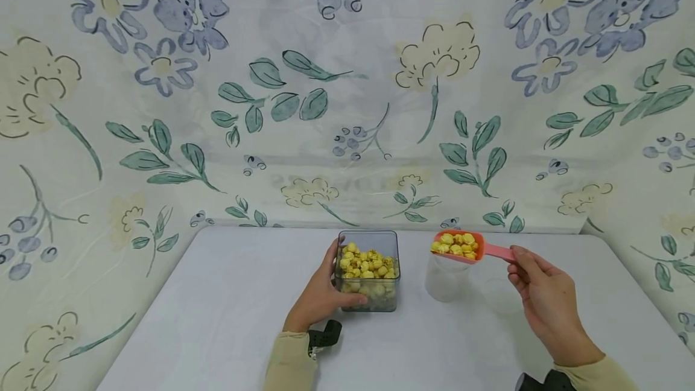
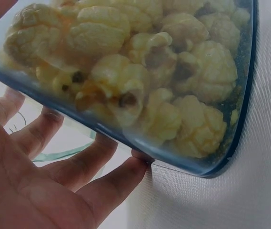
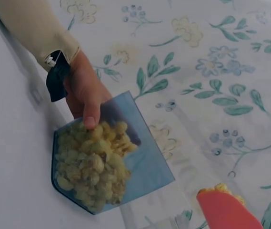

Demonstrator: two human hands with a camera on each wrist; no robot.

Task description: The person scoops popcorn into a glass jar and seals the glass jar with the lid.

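My left hand (image 1: 320,294) grips a clear bluish plastic container (image 1: 384,302) by its left side, thumb across the front. Yellow popcorn (image 1: 365,265) fills much of the container, which stands slightly tilted on the table. In the left wrist view, the fingertips (image 2: 107,143) press against its wall. My right hand (image 1: 551,303) pinches the handle of a coral-red scoop (image 1: 498,251). Popcorn pieces (image 1: 457,245) heap in the scoop's bowl. Just beneath the bowl stands a frosted clear cup (image 1: 445,282), its rim partly hidden by the scoop.
A white table (image 1: 217,318) bears the container and the cup, which stand a short gap apart. Behind and on both sides hangs a floral-patterned cloth (image 1: 380,186). Dark wrist cameras (image 1: 326,334) sit on both wrists.
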